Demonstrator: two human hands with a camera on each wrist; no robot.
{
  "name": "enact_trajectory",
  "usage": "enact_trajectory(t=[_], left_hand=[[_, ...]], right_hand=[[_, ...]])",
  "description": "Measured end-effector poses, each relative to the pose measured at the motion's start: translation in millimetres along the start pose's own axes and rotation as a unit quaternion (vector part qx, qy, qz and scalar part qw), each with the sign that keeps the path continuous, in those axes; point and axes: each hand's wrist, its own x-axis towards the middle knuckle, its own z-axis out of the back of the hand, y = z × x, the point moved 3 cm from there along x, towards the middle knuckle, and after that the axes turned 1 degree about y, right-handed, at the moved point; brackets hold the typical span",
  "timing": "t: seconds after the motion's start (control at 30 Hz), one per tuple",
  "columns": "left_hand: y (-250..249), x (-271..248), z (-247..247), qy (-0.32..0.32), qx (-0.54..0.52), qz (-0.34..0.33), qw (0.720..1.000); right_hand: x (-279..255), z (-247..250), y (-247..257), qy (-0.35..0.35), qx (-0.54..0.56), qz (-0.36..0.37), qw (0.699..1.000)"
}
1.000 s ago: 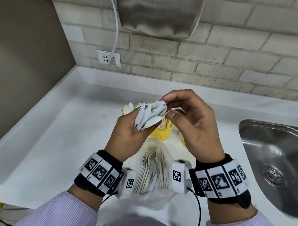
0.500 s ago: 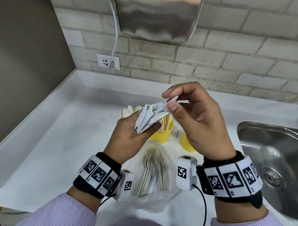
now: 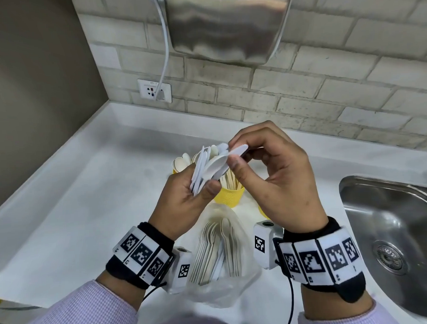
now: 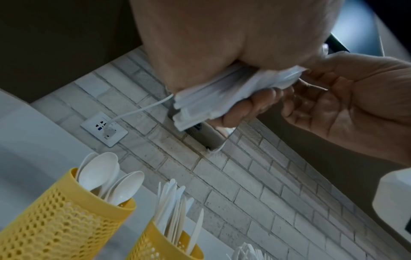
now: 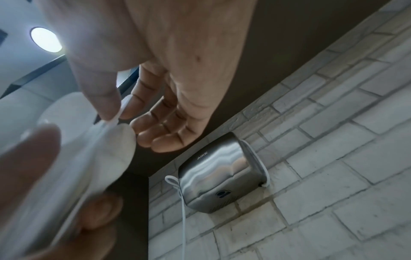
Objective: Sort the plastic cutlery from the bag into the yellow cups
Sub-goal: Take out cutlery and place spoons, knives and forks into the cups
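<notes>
My left hand (image 3: 184, 199) grips a fanned bundle of white plastic cutlery (image 3: 207, 167) above the counter; the left wrist view shows the bundle's handles (image 4: 211, 103) clamped in its fingers. My right hand (image 3: 268, 179) pinches the tip of one white knife (image 3: 238, 150) at the top of that bundle, thumb and forefinger closed on it. Behind the hands stand yellow perforated cups: one with spoons (image 4: 55, 219), one with knives (image 4: 155, 246). The clear plastic bag (image 3: 221, 265) with more cutlery lies on the counter below my wrists.
A steel sink (image 3: 391, 233) is sunk into the counter at the right. A steel hand dryer (image 3: 227, 25) hangs on the brick wall, its cable running to a socket (image 3: 154, 90). A brown wall closes the left side.
The right hand has kept working at the top of the bundle and now pinches a single knife tip; both hands stay raised over the cups.
</notes>
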Motion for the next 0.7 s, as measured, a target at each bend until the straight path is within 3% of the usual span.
enact_trajectory(t=[0.2, 0.37, 0.43, 0.47, 0.53, 0.6, 0.7], left_hand=[[2, -1, 0, -0.014, 0.019, -0.004, 1.000], [-1, -1, -2, 0.009, 0.078, -0.020, 0.997], [2, -1, 0, 0.012, 0.115, -0.012, 0.993], [4, 0, 1, 0.013, 0.146, -0.009, 0.989], [10, 0, 3, 0.013, 0.236, -0.021, 0.971], [10, 2, 4, 0.002, 0.313, -0.052, 0.948], [10, 3, 6, 0.009, 0.376, -0.069, 0.924]], right_hand=[[-3, 4, 1, -0.095, 0.155, -0.025, 0.983], [4, 23, 5, -0.229, 0.331, -0.060, 0.914], [5, 31, 5, -0.283, 0.333, -0.060, 0.897], [5, 35, 3, -0.298, 0.295, -0.055, 0.906], [5, 36, 2, -0.270, 0.155, -0.041, 0.949], [4, 28, 4, -0.184, 0.040, -0.049, 0.981], [-2, 18, 2, -0.106, 0.020, -0.102, 0.989]])
